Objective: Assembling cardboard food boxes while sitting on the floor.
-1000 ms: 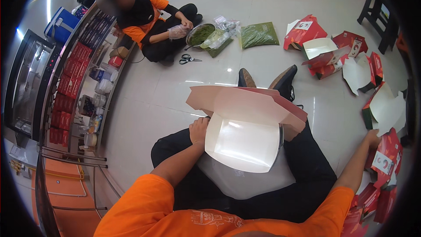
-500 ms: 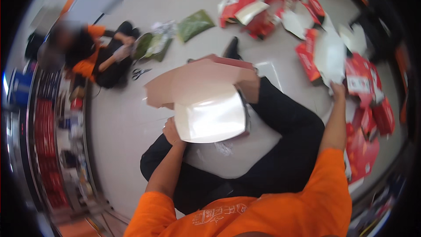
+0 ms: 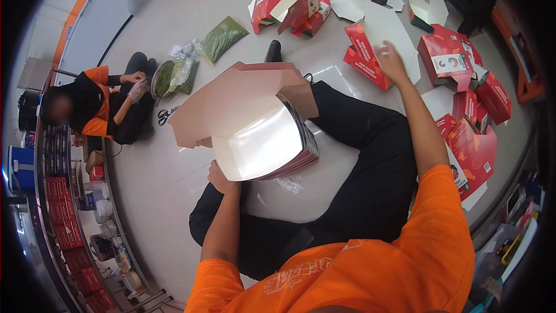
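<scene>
Between my legs stands a stack of nested cardboard food boxes (image 3: 260, 148), white inside, with pinkish-brown flaps spreading at the far side. My left hand (image 3: 222, 178) is closed on the stack's near left edge; its fingertips are partly hidden. To the right my arm reaches forward, and my right hand (image 3: 390, 61) is open with fingers apart. Under and beside that hand lies an unfolded box (image 3: 399, 40), white inside with red printed sides. No box is visibly gripped in the right hand.
More red boxes (image 3: 449, 61) lie scattered at far and right. At left a person in orange (image 3: 95, 101) sits with gloved hands near a bowl of green filling (image 3: 164, 78). Scissors (image 3: 166, 115), a green bag (image 3: 225, 39) and crumpled plastic (image 3: 291, 184) lie on the floor.
My right hand has let go of the white-and-red box and moved forward and left over it. My left hand stays on the stack. The whole view has shifted.
</scene>
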`<state>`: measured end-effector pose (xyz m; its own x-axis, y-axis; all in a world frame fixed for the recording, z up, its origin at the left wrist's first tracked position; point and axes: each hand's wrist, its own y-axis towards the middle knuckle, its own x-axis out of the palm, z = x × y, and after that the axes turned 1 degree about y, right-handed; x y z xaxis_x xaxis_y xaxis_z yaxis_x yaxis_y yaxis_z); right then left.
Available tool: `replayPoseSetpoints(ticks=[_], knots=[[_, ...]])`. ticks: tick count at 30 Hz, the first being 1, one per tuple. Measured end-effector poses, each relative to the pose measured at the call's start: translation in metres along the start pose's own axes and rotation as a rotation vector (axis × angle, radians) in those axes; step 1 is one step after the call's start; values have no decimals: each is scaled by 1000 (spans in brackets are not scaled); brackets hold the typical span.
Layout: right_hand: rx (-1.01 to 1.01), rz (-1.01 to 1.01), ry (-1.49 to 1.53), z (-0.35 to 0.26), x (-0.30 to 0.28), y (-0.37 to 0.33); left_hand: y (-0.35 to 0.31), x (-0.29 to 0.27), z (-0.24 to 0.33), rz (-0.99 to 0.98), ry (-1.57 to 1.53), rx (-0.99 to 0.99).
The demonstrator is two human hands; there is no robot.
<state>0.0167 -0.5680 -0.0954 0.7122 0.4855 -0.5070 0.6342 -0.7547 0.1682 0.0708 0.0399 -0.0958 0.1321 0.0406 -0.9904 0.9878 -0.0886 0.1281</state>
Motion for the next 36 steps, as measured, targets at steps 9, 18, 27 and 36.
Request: replayPoseSetpoints(ticks=[9, 18, 27, 36], knots=[[-269, -425, -26, -28, -2, -29, -7, -13, 16, 104, -30, -47], [-217, -39, 154, -111, -69, -107, -8, -41, 26, 451, -1405, -146], [-739, -53, 517, -213, -66, -216, -32, -128, 54, 624, -1122, 673], [-1051, -333, -232, -264, -55, -241, -32, -124, 50, 614, -1243, 691]])
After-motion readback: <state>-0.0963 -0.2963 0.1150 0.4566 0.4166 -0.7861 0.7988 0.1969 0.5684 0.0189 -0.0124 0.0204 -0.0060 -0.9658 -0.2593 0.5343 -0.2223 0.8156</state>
